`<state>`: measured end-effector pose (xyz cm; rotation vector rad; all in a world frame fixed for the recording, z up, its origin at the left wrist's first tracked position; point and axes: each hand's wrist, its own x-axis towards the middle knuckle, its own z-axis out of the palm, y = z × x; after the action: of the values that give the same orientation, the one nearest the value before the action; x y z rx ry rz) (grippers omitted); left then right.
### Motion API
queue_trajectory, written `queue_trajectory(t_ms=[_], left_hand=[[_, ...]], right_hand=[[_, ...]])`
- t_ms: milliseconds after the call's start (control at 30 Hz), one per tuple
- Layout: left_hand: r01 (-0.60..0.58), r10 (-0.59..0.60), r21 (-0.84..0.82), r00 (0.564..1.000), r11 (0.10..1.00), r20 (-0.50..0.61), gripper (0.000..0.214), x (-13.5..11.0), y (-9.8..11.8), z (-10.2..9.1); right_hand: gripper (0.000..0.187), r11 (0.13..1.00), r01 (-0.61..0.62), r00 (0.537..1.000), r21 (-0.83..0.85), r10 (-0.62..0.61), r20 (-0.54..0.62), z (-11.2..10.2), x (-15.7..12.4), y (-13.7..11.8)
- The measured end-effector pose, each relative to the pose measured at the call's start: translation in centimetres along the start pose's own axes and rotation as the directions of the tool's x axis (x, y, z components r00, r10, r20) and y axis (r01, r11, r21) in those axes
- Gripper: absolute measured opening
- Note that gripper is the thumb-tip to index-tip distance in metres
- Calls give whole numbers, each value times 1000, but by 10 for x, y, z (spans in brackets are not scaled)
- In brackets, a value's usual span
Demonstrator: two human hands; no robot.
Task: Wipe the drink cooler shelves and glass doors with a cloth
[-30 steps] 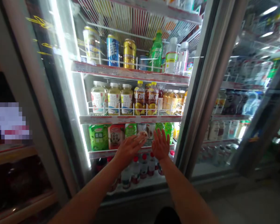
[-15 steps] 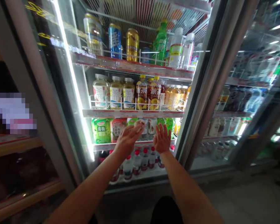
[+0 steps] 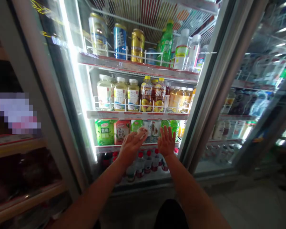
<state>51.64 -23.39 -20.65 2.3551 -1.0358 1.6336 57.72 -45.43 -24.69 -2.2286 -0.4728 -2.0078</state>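
Both my hands rest against the glass door [image 3: 69, 95] of a lit drinks fridge, at the height of its third shelf [image 3: 109, 148]. My left hand [image 3: 130, 147] presses a small white cloth [image 3: 142, 132] to the glass under its fingertips. My right hand [image 3: 166, 142] lies flat on the glass a little to the right, fingers spread, holding nothing. Behind the hands stand green and red cartons [image 3: 105, 132] and green bottles [image 3: 173, 125]. Below them are small bottles with red caps [image 3: 147, 162].
Cans [image 3: 120, 39] and tall bottles fill the top shelf, tea bottles [image 3: 120, 95] the second. The door's metal frame [image 3: 205, 95] runs down the right side, with another glass-fronted fridge [image 3: 252, 95] beyond. Dim wooden shelves [image 3: 14, 146] stand at left, with tiled floor [image 3: 252, 203] at lower right.
The view has shifted slightly up and to the left. My left hand with the cloth has slid a little downward on the glass. My right hand stays flat in the same spot.
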Motion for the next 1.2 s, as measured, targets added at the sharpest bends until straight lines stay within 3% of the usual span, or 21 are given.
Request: queue_trajectory(t_ms=[133, 300, 500, 667, 867, 1033, 1200], left_hand=[[-101, 105, -59, 991, 993, 78, 60, -4, 1, 1], [26, -26, 20, 1000, 999, 2, 58, -4, -1, -1], [-108, 110, -24, 992, 994, 69, 61, -8, 1, 0], [39, -37, 46, 999, 998, -31, 60, -6, -2, -3], [-76, 77, -28, 994, 997, 73, 57, -10, 2, -1], [46, -46, 18, 999, 999, -17, 62, -9, -2, -2], [-82, 83, -26, 994, 996, 67, 62, -8, -1, -3]], right_hand=[[57, 1000, -3, 1000, 4, 3, 5, -1, 0, 0], [63, 1000, -2, 1000, 4, 2, 12, 0, -1, 0], [62, 1000, -12, 1000, -21, 12, 24, 2, -4, 1], [60, 999, -17, 999, -42, 19, 40, 3, -4, 2], [60, 1000, -6, 1000, -15, 6, 17, 2, -3, 2], [62, 1000, -7, 1000, -3, 7, 22, 2, -4, 2], [62, 1000, -5, 1000, -5, 5, 17, 3, -3, 2]])
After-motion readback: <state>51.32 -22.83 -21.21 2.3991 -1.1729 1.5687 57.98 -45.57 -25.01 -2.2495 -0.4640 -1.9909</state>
